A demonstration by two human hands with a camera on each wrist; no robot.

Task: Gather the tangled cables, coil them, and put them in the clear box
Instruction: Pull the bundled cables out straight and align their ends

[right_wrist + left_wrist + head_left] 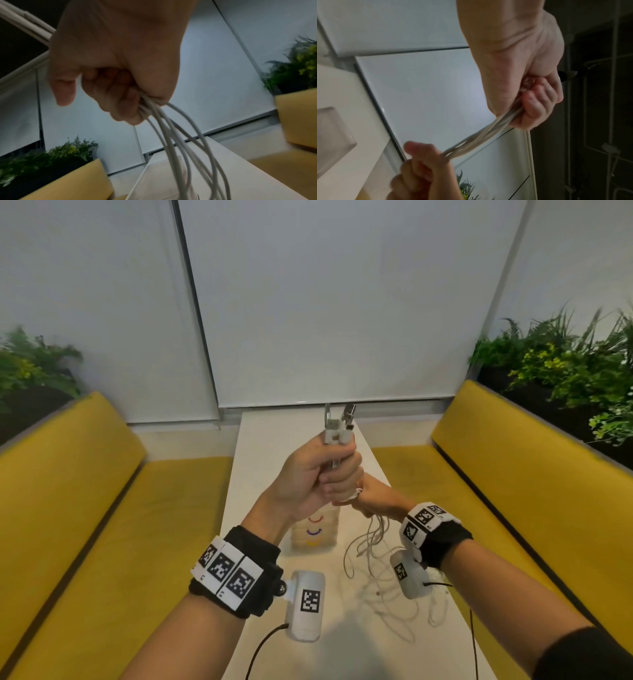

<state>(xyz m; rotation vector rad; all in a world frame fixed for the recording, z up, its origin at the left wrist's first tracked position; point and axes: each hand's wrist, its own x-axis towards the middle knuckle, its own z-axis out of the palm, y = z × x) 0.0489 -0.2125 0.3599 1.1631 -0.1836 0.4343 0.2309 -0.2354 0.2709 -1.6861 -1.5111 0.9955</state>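
White roller blinds (308, 302) close off the background. Yellow upholstered benches (513, 474) flank a narrow, smooth white surface (260, 446), and leafy planters (565, 371) stand behind the benches.

On the surface stands the clear box (313, 532), a rigid transparent container. Coloured arcs show through its wall; whether it holds anything cannot be told.

The cables (373, 559) are thin, round, white and flexible, with a smooth jacket. Judgement: they are light and limp, will spring out of a loose coil, and may slide under a weak grip. Slack loops trail down onto the surface beside the box.

The left hand (308, 474) is clamped in a fist around the bundle, raised above the box. Several rigid white and metal connectors (339, 422) project from the top of the fist. The right hand (373, 501), just below and touching the left, is closed around the same strands.

Judgement: take hold on the cord just behind the connectors, not on the plug tips.
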